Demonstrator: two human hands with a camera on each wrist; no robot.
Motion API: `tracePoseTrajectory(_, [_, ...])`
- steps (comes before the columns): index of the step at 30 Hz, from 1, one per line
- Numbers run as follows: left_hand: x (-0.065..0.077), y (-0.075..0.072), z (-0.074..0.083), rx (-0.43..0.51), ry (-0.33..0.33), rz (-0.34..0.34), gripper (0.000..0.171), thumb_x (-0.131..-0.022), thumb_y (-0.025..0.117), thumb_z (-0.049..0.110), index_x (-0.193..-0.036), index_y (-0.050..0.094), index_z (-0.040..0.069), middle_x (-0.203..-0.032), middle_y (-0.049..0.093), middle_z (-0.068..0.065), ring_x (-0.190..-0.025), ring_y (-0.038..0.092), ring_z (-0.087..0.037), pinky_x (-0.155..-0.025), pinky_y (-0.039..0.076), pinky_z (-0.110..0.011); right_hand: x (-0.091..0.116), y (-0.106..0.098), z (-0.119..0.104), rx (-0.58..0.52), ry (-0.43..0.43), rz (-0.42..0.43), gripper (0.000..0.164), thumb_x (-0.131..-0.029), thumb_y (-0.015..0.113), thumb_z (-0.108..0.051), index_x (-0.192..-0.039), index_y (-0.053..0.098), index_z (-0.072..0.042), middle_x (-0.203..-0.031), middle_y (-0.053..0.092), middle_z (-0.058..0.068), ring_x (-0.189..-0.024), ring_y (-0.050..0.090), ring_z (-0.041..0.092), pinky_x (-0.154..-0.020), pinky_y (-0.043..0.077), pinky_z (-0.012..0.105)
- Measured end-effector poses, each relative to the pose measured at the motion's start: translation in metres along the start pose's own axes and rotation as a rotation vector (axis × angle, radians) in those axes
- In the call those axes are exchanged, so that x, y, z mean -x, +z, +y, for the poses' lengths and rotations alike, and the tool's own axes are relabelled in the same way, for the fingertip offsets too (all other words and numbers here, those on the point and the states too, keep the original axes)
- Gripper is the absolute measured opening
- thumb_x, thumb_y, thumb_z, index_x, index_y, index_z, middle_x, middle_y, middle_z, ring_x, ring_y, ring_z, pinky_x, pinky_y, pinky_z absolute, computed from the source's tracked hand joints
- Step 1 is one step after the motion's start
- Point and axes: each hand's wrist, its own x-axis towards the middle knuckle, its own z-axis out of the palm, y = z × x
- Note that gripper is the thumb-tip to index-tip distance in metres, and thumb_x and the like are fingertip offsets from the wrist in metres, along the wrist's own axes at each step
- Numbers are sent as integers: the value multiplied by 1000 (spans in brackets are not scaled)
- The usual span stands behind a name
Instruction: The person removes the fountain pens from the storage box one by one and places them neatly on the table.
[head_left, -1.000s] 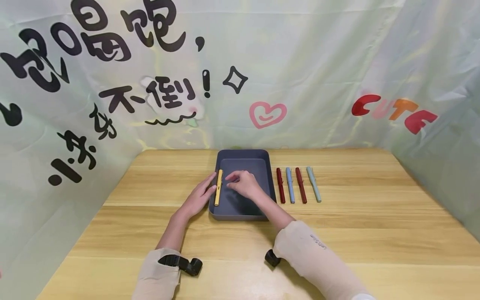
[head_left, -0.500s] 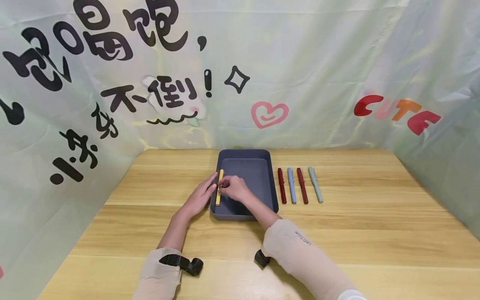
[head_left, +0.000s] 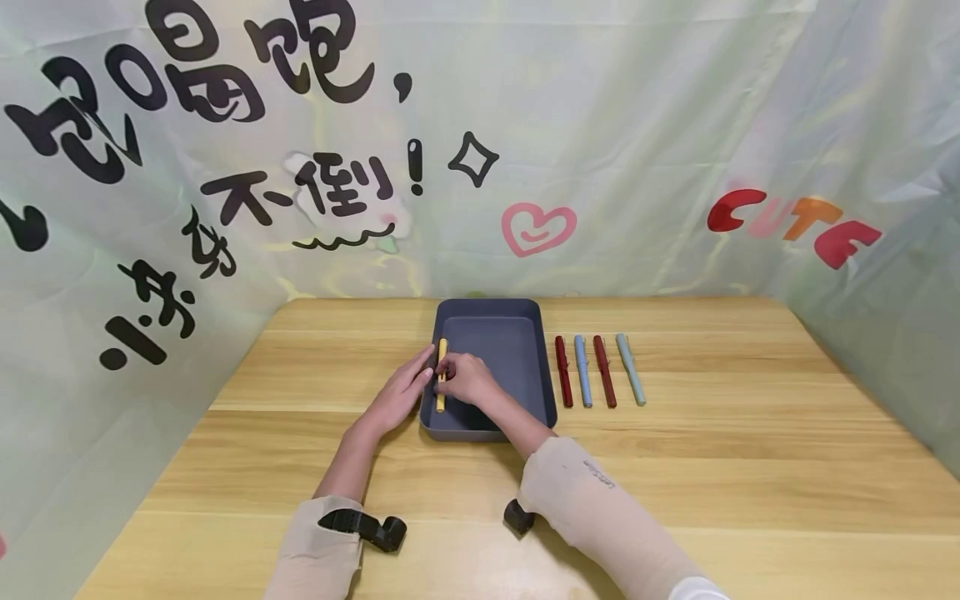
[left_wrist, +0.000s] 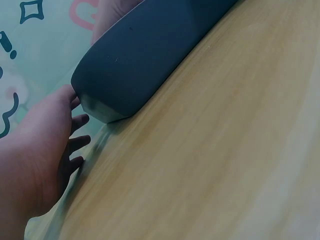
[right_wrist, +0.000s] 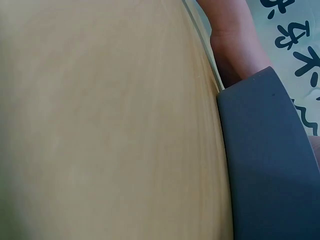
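Observation:
A yellow clip pen [head_left: 440, 403] lies lengthwise along the left side of a dark blue-grey tray [head_left: 513, 354]. My right hand [head_left: 471, 379] reaches into the tray from the right and pinches the pen near its middle, covering that part. Outside the tray's left wall, my left hand [head_left: 399, 395] rests with fairly straight fingers along the rim. The left wrist view shows this hand [left_wrist: 37, 150] at the corner of the tray [left_wrist: 135, 65], its fingers spread. From the right wrist, only the tray's outer wall [right_wrist: 270, 155] and part of the left arm [right_wrist: 232, 35] show; the right fingers are hidden.
Right of the tray, a dark red pen [head_left: 564, 372], a blue pen [head_left: 582, 372], another red pen [head_left: 604, 372] and a pale green pen [head_left: 631, 370] lie in a row on the wooden table [head_left: 720, 467]. A printed curtain [head_left: 637, 133] hangs behind the table.
My right hand has moved left from above the tray floor and taken hold of the yellow pen. The pen's near end has swung slightly right, so it lies straighter. My left hand stays at the wall.

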Motion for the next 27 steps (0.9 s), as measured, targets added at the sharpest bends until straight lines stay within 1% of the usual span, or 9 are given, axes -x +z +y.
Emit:
tracePoseTrajectory(3, [0, 1, 0, 0, -6, 1, 48, -101, 34, 30, -146, 28, 13, -148, 25, -11, -133, 22, -28, -105, 18, -48, 2, -3, 4, 4, 1, -8, 22, -77, 75, -14, -97, 67, -9, -76, 56, -1, -70, 51, 16, -62, 42, 27])
tracePoseTrajectory(8, [-1, 2, 1, -5, -27, 6, 47, -101, 34, 28, -146, 28, 15, -148, 26, -10, -133, 22, -28, -105, 17, -49, 7, -13, 12, -8, 2, -13, 23, -77, 75, -12, -99, 68, -9, -81, 61, 2, -74, 54, 17, -65, 44, 28])
tracePoseTrajectory(13, [0, 1, 1, -6, -26, 1, 47, -102, 33, 28, -146, 27, 14, -148, 25, -10, -133, 21, -28, -106, 16, -48, 12, -19, 18, -20, 4, -16, 22, -76, 75, -10, -98, 69, -9, -84, 62, 3, -79, 56, 19, -69, 46, 30])
tracePoseTrajectory(16, [0, 1, 0, 1, -24, 6, 47, -102, 33, 29, -146, 27, 13, -148, 26, -10, -133, 21, -28, -106, 16, -48, 14, -20, 19, -16, -2, -11, 22, -76, 76, -9, -97, 69, -9, -85, 61, 3, -81, 54, 19, -72, 45, 31])
tracePoseTrajectory(22, [1, 1, -1, -9, -24, 8, 48, -101, 33, 31, -146, 27, 14, -147, 26, -10, -133, 21, -29, -106, 16, -48, 17, -18, 18, 20, -2, -16, 22, -77, 75, -10, -98, 70, -10, -87, 53, 3, -83, 48, 19, -72, 43, 31])
tracePoseTrajectory(27, [2, 0, 0, -6, -18, 6, 48, -101, 33, 31, -146, 27, 13, -147, 26, -11, -133, 21, -29, -106, 16, -48, 18, -17, 17, 40, 1, -22, 22, -77, 74, -9, -99, 70, -10, -86, 54, 2, -82, 49, 19, -71, 44, 31])
